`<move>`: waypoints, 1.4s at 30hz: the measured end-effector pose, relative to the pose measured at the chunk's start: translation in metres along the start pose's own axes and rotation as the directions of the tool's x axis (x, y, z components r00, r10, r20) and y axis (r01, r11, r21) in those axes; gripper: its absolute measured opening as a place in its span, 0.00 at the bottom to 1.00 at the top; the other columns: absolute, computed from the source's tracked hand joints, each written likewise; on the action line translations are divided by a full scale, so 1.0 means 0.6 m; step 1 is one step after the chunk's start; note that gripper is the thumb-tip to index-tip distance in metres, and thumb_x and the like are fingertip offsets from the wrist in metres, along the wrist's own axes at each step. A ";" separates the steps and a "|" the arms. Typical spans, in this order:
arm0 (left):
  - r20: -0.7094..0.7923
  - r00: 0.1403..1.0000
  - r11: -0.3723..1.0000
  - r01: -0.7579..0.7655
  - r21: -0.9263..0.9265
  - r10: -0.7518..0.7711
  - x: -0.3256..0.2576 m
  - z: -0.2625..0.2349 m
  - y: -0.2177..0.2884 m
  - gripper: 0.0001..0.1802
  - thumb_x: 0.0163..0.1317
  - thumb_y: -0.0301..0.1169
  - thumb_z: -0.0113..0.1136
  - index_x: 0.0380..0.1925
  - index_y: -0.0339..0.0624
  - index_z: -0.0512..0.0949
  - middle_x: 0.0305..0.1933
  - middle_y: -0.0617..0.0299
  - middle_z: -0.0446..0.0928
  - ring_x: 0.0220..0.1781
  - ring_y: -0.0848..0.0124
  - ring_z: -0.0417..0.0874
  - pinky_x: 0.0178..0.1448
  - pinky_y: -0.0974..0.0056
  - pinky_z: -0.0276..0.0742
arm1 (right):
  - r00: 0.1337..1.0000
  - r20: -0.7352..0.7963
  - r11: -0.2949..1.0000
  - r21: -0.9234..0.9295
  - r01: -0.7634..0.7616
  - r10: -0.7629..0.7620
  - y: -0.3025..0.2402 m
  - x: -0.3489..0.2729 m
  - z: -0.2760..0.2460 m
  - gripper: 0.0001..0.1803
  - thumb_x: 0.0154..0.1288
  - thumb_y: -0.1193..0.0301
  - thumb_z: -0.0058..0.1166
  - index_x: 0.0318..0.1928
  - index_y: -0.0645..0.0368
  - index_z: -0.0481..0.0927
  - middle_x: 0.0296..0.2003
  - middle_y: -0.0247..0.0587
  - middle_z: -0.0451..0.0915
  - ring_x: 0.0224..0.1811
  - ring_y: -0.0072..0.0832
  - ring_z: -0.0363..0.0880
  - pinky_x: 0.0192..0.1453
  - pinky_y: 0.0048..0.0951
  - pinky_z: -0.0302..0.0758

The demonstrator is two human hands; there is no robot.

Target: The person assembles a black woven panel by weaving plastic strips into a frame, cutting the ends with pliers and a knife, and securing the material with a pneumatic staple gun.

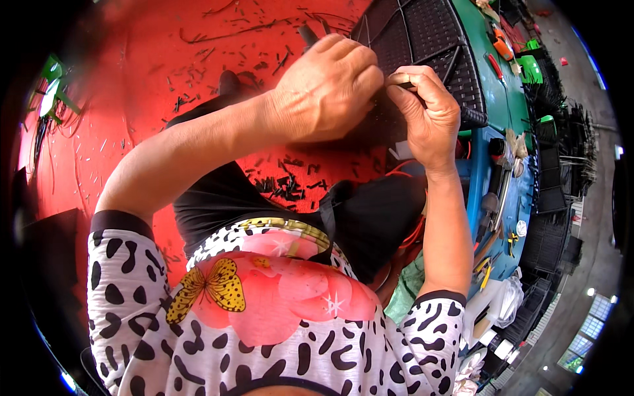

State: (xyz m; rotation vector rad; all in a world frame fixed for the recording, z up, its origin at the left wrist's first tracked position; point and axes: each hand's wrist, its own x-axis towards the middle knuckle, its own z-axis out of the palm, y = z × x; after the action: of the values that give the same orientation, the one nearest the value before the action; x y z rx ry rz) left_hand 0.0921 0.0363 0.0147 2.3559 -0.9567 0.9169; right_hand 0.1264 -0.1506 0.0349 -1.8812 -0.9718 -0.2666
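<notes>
Work in hand: weaving or finishing the edge of a dark woven panel (pixel 422 39), a wicker-like piece with ribs running through it, which lies tilted in front of the person, its far side over the blue-green surface (pixel 508 99).

Left hand: the left hand (pixel 327 89) is curled closed, knuckles up, pressed against the near edge of the panel; what its fingertips pinch is hidden under the hand itself.

Right hand: the right hand (pixel 429 109) is closed in a pinch on a dark strip (pixel 401 80), thumb and forefinger meeting right at the panel's edge, touching the left hand's knuckles.

Step, as I judge it: a strand is being tucked or pulled through the weave at the rim, one hand steadying, the other feeding.

Next move calls for: a firm, even pull along the line of the weave, with the steadying hand kept against the panel so that the edge does not buckle; the strip's free end cannot be made out.

Floor: the red floor (pixel 132 66) is strewn with short dark offcuts (pixel 284 185), thickest just beyond the person's lap.

Nearby: hand tools (pixel 492 198) lie along the blue-green surface to the right, and stacks of more dark woven pieces (pixel 561 158) stand beyond it.

Clothing: a spotted top with a butterfly print (pixel 208 284) fills the lower view.
</notes>
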 end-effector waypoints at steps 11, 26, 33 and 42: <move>0.226 0.943 0.970 0.235 0.064 -0.244 0.006 0.008 -0.004 0.18 0.47 0.39 0.67 0.30 0.40 0.71 0.28 0.55 0.75 0.34 0.54 0.81 0.36 0.52 0.74 | 0.981 -0.171 0.996 -0.021 0.090 -0.092 -0.016 -0.049 0.044 0.03 0.60 0.80 0.58 0.35 0.66 0.78 0.35 0.42 0.80 0.34 0.28 0.79 0.40 0.24 0.76; 0.079 0.988 0.990 0.134 -0.038 -0.131 -0.055 -0.007 0.049 0.16 0.46 0.37 0.66 0.24 0.40 0.70 0.22 0.58 0.72 0.23 0.57 0.76 0.28 0.56 0.71 | 0.965 -0.188 0.924 0.368 -0.101 0.181 -0.089 -0.109 0.069 0.08 0.69 0.73 0.50 0.34 0.66 0.75 0.33 0.41 0.79 0.30 0.19 0.74 0.35 0.19 0.71; 0.062 0.991 0.980 0.129 -0.150 -0.121 -0.105 -0.047 0.121 0.27 0.41 0.35 0.69 0.40 0.33 0.72 0.26 0.56 0.74 0.24 0.60 0.76 0.30 0.59 0.69 | 1.000 -0.001 0.984 0.180 0.004 -0.004 -0.138 -0.179 0.062 0.12 0.69 0.68 0.50 0.34 0.66 0.70 0.31 0.57 0.77 0.30 0.36 0.79 0.32 0.30 0.77; -0.074 0.997 0.972 -0.003 -0.234 -0.015 -0.151 -0.050 0.140 0.31 0.38 0.34 0.72 0.42 0.31 0.70 0.25 0.59 0.73 0.21 0.63 0.73 0.29 0.60 0.67 | 0.997 -0.034 0.936 0.346 0.072 -0.064 -0.163 -0.221 0.086 0.11 0.62 0.73 0.59 0.31 0.66 0.72 0.32 0.48 0.76 0.32 0.40 0.81 0.35 0.35 0.80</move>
State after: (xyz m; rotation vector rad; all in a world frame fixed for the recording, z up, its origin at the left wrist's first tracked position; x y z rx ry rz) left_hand -0.0311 0.0386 -0.0176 2.1108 -0.9707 0.8353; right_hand -0.0427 -0.1540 -0.0006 -1.5211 -0.9990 -0.1452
